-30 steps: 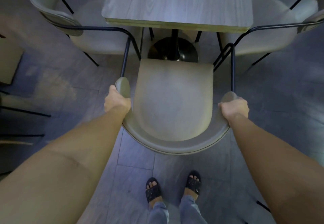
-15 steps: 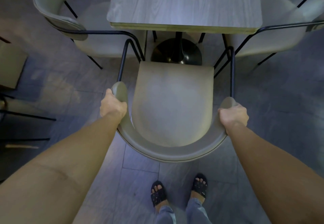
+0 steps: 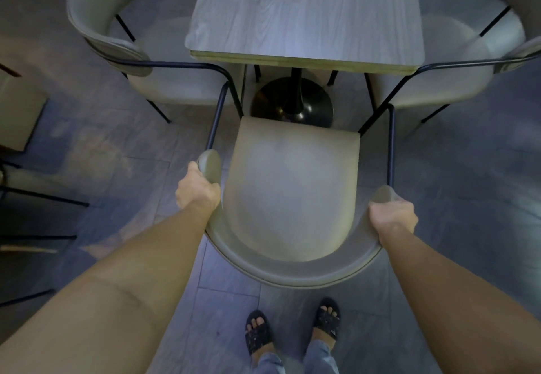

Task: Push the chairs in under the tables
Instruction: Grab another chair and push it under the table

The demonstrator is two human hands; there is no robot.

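Observation:
A beige chair (image 3: 289, 186) with a curved backrest and black metal legs stands right in front of me, facing a grey wood-grain table (image 3: 307, 13). Its seat's front edge lies just short of the table's near edge, beside the black round pedestal base (image 3: 292, 101). My left hand (image 3: 197, 189) grips the left end of the curved backrest. My right hand (image 3: 392, 217) grips the right end. The chair sits slightly turned, its left side further forward.
Two more beige chairs flank the table, one at the left (image 3: 140, 51) and one at the right (image 3: 456, 60), their black frames close to my chair's front legs. Other furniture (image 3: 17, 116) stands at the far left. My sandalled feet (image 3: 292, 326) are on the grey tiled floor.
My view has drifted right across the three frames, so table and chair sit further right in it. The chair has turned slightly, left side forward. Both hands keep their grip.

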